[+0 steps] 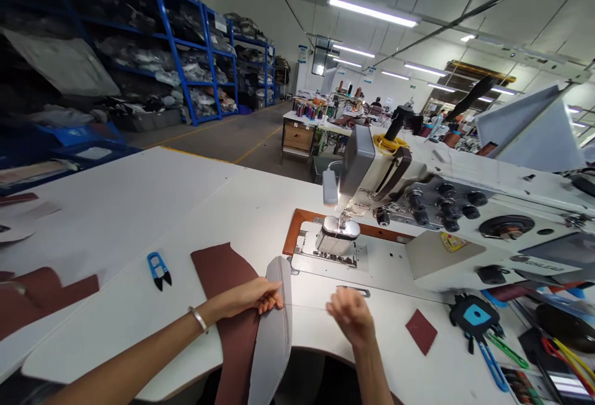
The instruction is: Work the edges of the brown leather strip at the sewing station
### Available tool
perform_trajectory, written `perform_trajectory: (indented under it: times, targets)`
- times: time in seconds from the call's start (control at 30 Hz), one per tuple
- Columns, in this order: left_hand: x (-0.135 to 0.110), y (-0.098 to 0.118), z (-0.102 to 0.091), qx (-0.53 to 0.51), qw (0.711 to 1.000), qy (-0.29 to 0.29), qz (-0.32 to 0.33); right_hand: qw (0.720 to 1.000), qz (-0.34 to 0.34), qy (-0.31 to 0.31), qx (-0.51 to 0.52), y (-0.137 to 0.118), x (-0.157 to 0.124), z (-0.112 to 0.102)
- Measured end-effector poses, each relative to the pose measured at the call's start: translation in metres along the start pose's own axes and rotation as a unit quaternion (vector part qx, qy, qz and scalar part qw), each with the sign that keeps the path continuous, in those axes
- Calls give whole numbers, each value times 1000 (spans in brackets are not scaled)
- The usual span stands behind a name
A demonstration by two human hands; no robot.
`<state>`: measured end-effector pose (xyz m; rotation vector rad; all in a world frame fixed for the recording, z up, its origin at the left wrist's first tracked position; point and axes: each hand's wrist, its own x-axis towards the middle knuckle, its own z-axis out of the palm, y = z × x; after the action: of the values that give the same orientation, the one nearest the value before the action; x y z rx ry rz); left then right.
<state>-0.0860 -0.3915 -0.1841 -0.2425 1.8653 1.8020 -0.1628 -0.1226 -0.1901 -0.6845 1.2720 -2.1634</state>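
My left hand, a bangle on its wrist, is closed on the edge of a sewn piece with a brown panel and a grey panel. This piece lies over the table's front edge and hangs down toward my lap. To the right, my right hand is held closed above the table, somewhat blurred. A fine thread runs from the grey panel to its fingers. Blue thread snips lie left of the brown panel. Just beyond my hands stands the sewing machine's raised bed.
The sewing machine head fills the right side. A small brown swatch, a black tape tool and a green-handled tool lie at right. Brown cut pieces lie far left. Blue shelves stand behind.
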Motion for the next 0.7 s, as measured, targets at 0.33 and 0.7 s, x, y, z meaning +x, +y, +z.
perform_trajectory:
  times: [0.33, 0.7]
  targets:
    - [-1, 5, 5, 12, 1000, 15, 4, 944, 35, 60, -322, 26, 18, 24]
    - [0, -2, 8, 1, 999, 34, 5, 921, 167, -2, -351, 51, 24, 37]
